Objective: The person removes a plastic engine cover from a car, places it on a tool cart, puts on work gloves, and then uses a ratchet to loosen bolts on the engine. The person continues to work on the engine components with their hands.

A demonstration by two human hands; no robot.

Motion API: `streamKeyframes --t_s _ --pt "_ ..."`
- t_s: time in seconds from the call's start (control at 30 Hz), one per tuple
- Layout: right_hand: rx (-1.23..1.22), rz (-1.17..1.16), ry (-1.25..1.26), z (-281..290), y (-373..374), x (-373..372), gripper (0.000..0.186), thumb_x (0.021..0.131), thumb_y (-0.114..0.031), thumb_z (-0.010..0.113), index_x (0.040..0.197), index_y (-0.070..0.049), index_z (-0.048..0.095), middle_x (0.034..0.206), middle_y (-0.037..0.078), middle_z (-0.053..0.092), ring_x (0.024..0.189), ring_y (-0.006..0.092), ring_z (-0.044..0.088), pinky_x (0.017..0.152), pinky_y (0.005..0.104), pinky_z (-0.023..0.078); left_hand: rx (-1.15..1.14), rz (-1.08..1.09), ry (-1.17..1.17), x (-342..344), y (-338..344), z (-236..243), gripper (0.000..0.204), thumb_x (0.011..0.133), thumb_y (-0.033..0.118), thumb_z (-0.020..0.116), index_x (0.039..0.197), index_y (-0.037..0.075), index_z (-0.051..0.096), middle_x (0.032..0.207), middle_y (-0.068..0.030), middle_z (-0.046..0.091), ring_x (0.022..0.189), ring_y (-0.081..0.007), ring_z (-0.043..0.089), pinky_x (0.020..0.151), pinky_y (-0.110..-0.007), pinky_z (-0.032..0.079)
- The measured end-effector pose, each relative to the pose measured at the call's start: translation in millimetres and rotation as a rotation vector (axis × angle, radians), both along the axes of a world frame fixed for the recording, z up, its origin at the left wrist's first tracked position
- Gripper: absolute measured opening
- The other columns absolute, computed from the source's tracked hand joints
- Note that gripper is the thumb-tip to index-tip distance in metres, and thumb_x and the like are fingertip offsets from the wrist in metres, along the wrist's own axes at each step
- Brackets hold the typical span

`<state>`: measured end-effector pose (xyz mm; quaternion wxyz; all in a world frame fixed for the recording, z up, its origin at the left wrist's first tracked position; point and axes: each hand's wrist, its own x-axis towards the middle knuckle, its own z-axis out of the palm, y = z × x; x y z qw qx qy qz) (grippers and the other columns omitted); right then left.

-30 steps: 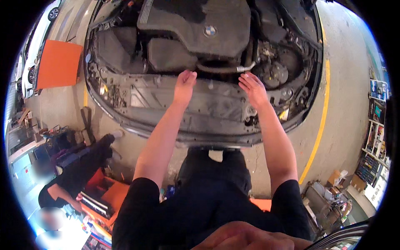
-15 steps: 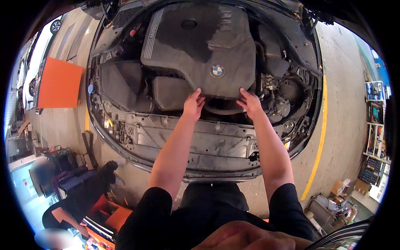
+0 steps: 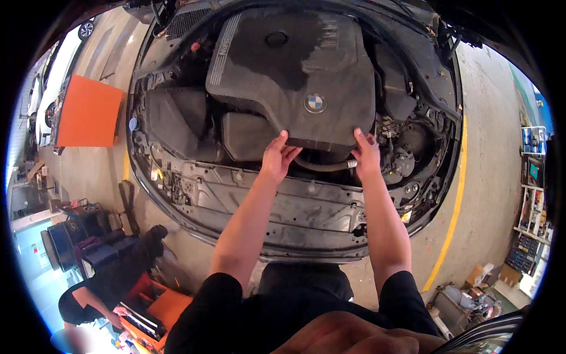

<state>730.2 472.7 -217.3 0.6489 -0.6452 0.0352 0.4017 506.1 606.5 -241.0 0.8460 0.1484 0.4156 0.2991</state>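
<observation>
At the far left an orange flat panel (image 3: 87, 115) lies on the concrete floor (image 3: 100, 171), and near left a second person (image 3: 97, 295) crouches over an orange tool tray (image 3: 154, 318), their own doing too small to read. In the open engine bay (image 3: 177, 177) the large dark grey plastic engine cover (image 3: 295, 71) sits over the engine, seemingly seated and not yet lifted. The left hand (image 3: 277, 158) has its fingers curled on the cover's near edge; the right hand (image 3: 367, 152) grips the near right corner the same way. Whether either hand has a firm hold underneath is hidden by the cover's lip. Any clips or fasteners are out of sight, and the shelving (image 3: 533, 200) at the right rim is blurred.
</observation>
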Motion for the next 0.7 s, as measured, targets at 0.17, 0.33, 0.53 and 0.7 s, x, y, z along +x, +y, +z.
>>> streamKeyframes --t_s 0.17,0.33,0.53,0.7 --pt "0.012 0.15 0.051 20 3 10 0.037 0.086 -0.04 0.079 0.107 -0.015 0.061 0.099 -0.004 0.066 0.081 0.0109 0.06 0.072 0.0293 0.048 0.009 0.017 0.042 -1 5 6 0.031 0.094 0.034 0.072 0.1 0.005 0.063 0.095 -0.0074 0.068 0.094 -0.0205 0.067 0.092 -0.039 0.058" --pt "0.12 0.122 0.07 70 10 12 0.039 0.087 -0.042 0.077 0.114 -0.017 0.064 0.099 -0.006 0.067 0.083 0.0106 0.063 0.063 0.0292 0.048 0.116 -0.033 -0.011 12 22 91 0.041 0.094 0.04 0.07 0.115 0.006 0.06 0.11 -0.0079 0.067 0.102 -0.0218 0.065 0.093 -0.04 0.057" --pt "0.214 0.098 0.117 122 21 7 0.041 0.09 -0.04 0.074 0.123 -0.017 0.063 0.109 -0.002 0.068 0.088 0.0142 0.064 0.069 0.0314 0.049 0.162 -0.126 -0.008 6 28 120 0.048 0.099 0.043 0.061 0.13 0.008 0.055 0.125 -0.0093 0.064 0.109 -0.0253 0.064 0.095 -0.042 0.056" --pt "0.337 0.142 0.034 149 34 25 0.037 0.089 -0.032 0.077 0.116 -0.011 0.063 0.102 0.001 0.067 0.082 0.0171 0.063 0.07 0.0343 0.054 0.207 -0.117 -0.161 9 40 145 0.053 0.102 0.043 0.054 0.139 0.006 0.048 0.13 -0.0132 0.061 0.109 -0.0318 0.065 0.096 -0.047 0.056"
